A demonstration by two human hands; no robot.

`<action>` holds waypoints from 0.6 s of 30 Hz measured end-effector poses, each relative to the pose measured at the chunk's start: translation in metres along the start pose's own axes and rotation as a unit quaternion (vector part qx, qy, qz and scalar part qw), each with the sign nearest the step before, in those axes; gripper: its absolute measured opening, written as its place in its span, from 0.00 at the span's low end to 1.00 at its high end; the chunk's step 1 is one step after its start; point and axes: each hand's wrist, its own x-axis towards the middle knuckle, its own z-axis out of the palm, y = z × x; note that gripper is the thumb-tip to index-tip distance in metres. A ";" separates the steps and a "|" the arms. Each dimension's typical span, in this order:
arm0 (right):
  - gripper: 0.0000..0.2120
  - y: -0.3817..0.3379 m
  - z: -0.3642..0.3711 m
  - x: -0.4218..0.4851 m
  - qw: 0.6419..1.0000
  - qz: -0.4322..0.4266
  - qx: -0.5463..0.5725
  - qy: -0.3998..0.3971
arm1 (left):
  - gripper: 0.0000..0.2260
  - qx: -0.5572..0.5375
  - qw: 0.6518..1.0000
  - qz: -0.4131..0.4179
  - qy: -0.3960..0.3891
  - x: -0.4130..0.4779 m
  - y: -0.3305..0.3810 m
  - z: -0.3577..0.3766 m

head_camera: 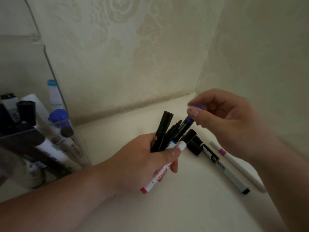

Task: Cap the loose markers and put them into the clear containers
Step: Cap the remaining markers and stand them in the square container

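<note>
Little of the writing could be read. The white marker [159,173] carried red print along its barrel, too blurred to read. The blue marker [181,131] had pale lettering on its dark body, equally unclear. On the worktop [184,206] lay a grey marker [224,168] with bold black-and-white letters that I could not read, and just beside it a thin white pen [242,169] with a purple band.

The left hand [147,158] came in from the lower left, its fingers curled round a bundle [163,131] of markers that stood tilted above the worktop. The thumb pressed on the white marker. The right hand [225,118] reached in from the right and pinched the blue marker's cap [199,107] between thumb and forefinger, its other fingers loosely bent.

The thumb hid where the cap met the barrel, so I could not tell if it was seated. The palm hid the bundle's lower ends, except the white marker's orange tip.

The clear containers [76,141] stood at the left by the wall [117,56], cut off by the edge. They held stored markers [26,113] with smeared labels.
</note>
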 end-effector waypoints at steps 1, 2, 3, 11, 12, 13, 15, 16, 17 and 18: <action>0.09 -0.002 0.000 0.000 1.000 0.009 0.001 -0.009 | 0.21 0.003 1.000 0.003 -0.006 0.000 0.000 -0.001; 0.08 -0.004 -0.001 0.000 1.000 0.017 0.007 -0.015 | 0.21 0.006 1.000 0.007 -0.010 0.000 0.000 -0.002; 0.09 -0.006 -0.002 0.000 0.999 0.024 0.013 -0.019 | 0.21 0.008 1.000 0.012 -0.011 0.000 -0.001 -0.002; 0.16 -0.009 0.002 -0.001 0.995 0.085 -0.026 0.034 | 0.21 0.036 0.999 0.019 0.010 0.001 0.002 -0.001; 0.16 -0.006 0.001 -0.001 0.995 0.090 -0.021 0.036 | 0.21 0.038 0.999 0.019 0.007 0.001 0.002 -0.002; 0.16 -0.004 -0.001 0.001 0.995 0.090 -0.013 0.033 | 0.22 0.039 0.999 0.020 0.002 0.001 0.002 -0.003; 0.15 0.002 -0.007 0.003 0.998 0.060 0.020 -0.012 | 0.24 0.038 0.999 0.019 -0.012 0.000 0.001 -0.005; 0.16 0.004 -0.012 0.004 0.998 0.033 0.038 -0.048 | 0.24 0.036 0.999 0.017 -0.021 0.000 0.001 -0.006; 0.16 0.005 -0.016 0.004 0.995 0.011 0.051 -0.083 | 0.24 0.034 0.999 0.016 -0.028 -0.001 0.001 -0.007; 0.16 0.004 -0.018 0.004 0.993 -0.003 0.059 -0.107 | 0.24 0.035 0.999 0.013 -0.031 -0.001 0.001 -0.008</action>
